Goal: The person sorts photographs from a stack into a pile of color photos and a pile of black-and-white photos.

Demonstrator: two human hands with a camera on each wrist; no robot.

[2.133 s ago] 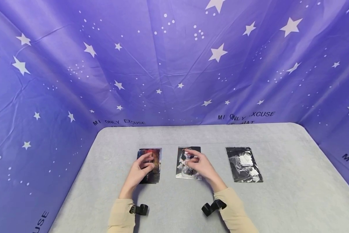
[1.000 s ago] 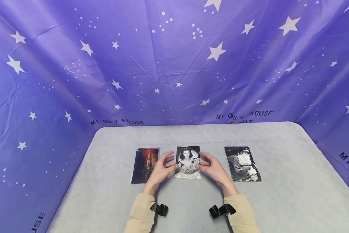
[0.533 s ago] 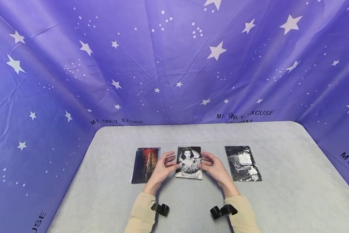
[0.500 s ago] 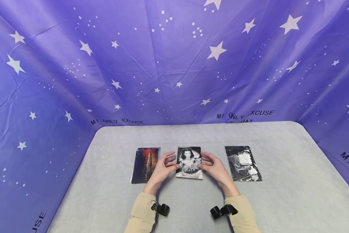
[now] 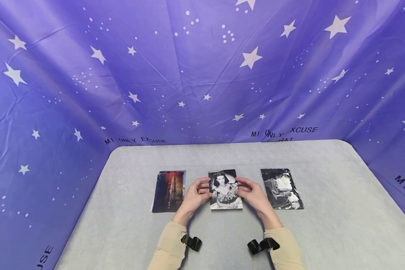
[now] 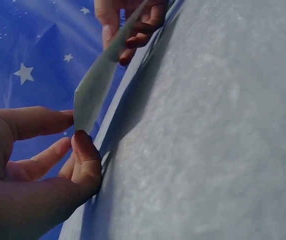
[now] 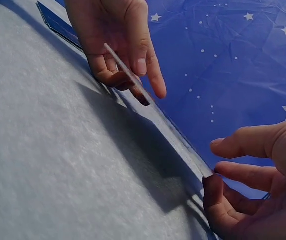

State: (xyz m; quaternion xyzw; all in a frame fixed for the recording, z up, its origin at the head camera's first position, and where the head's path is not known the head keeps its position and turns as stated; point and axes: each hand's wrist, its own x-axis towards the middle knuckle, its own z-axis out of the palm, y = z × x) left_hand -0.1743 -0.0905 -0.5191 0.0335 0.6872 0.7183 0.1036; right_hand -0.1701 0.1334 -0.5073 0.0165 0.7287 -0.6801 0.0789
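A black-and-white photo card (image 5: 226,190) showing a person in a ruffled dress is held between both hands, slightly above the table. The left hand (image 5: 194,195) pinches its left edge with thumb and fingers, while the right hand (image 5: 255,195) pinches the right edge. Seen from the left wrist, the pale back of the card (image 6: 100,82) is raised off the surface. In the right wrist view the card (image 7: 165,125) appears nearly edge-on, with its shadow on the table below. Whether it is one card or several together, I cannot tell.
Left of the hands lies a slightly uneven stack of photo cards (image 5: 168,191), its top one dark red and blue. To the right lie black-and-white photo cards (image 5: 282,189). The grey table (image 5: 222,240) meets a purple star-patterned cloth (image 5: 202,75) behind.
The left hand has left the left stack and moved right to the middle photo card. Both hands now hold that card, which has shifted slightly right and risen off the table.
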